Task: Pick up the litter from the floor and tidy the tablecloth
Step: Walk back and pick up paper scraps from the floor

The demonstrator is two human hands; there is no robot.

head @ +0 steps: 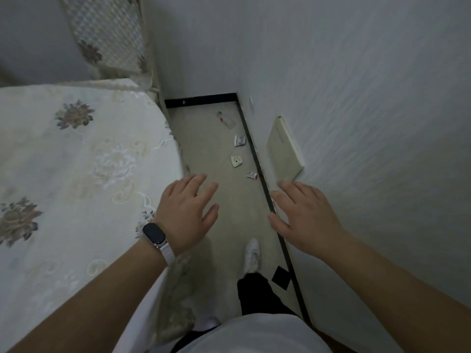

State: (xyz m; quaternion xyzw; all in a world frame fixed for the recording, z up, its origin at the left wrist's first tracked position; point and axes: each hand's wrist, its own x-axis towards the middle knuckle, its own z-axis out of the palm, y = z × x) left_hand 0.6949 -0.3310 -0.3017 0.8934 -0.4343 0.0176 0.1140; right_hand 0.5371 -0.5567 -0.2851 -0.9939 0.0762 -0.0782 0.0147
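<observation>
Several scraps of litter lie on the beige floor strip between table and wall: a clear wrapper (225,119) farthest away, a silver-white packet (239,140), a pale square piece (236,162), and a small red-white scrap (252,176) nearest. A cream tablecloth (76,154) with flower patterns covers the table on the left, its edge hanging down beside my legs. My left hand (187,212), with a watch on the wrist, hovers with fingers spread above the floor next to the cloth's edge. My right hand (303,217) hovers with fingers spread near the wall, holding nothing.
A white wall (356,98) with a black skirting strip (257,159) runs along the right. A cream panel (284,149) juts from that wall. A patterned chair back (107,34) stands behind the table. My white shoe (251,256) is on the floor below my hands.
</observation>
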